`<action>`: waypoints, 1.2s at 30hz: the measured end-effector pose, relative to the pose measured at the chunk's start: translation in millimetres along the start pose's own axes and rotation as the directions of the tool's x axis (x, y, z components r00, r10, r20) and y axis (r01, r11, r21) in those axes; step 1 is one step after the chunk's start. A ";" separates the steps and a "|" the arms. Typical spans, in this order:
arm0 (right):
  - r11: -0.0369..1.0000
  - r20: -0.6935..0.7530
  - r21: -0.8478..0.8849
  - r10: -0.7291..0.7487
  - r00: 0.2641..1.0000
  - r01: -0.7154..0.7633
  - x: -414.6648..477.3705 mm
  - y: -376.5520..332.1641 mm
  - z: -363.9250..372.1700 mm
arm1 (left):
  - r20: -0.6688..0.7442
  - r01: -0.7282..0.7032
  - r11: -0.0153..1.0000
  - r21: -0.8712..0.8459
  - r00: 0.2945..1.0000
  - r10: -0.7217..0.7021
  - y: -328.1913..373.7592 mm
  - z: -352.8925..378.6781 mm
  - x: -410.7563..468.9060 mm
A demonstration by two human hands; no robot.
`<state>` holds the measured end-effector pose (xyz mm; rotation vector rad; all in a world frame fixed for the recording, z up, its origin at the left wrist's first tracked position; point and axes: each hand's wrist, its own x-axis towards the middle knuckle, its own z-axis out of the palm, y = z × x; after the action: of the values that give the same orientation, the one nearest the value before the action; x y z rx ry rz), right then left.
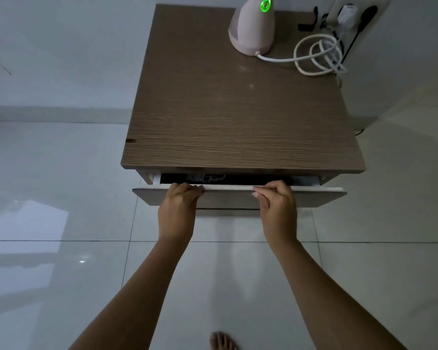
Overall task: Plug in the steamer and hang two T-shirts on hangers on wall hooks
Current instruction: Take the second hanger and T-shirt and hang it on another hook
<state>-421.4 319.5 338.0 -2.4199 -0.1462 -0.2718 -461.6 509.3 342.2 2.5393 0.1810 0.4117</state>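
Observation:
A pale pink steamer (250, 29) stands upright at the back of a brown wooden cabinet (238, 117), its green light lit. Its white cord (316, 55) lies coiled on the top, and its plug (347, 13) sits in the wall socket. The top drawer (228, 198) is pulled out a little; a dark fabric with a white print (205, 178) shows in the gap. My left hand (180, 210) and my right hand (276, 208) both grip the drawer front's upper edge, fingers curled over it.
Glossy white floor tiles (61, 248) surround the cabinet. A white wall (415, 72) runs along the right side, carrying the socket plate. A black cable (352, 46) hangs by the socket. A bare foot (223, 341) shows at the bottom edge.

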 end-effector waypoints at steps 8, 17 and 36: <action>0.994 -0.109 0.106 0.052 0.993 -0.040 21.1 7.7 17.2 | -0.132 -0.002 0.999 -0.043 0.991 -0.004 -10.4 19.4 16.8; 0.977 -0.325 0.198 -0.005 0.946 0.073 -5.6 29.0 36.9 | -0.254 0.190 0.968 -0.166 0.940 -0.228 -11.2 48.1 -13.6; 0.987 -0.082 0.123 0.112 0.990 -0.102 -14.2 97.4 107.6 | 0.039 0.154 0.988 0.004 0.987 -0.154 -63.5 124.7 -21.1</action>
<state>-401.1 315.5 193.6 -2.2848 0.0075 -0.3119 -443.3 495.0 202.5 2.5105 0.3596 0.3013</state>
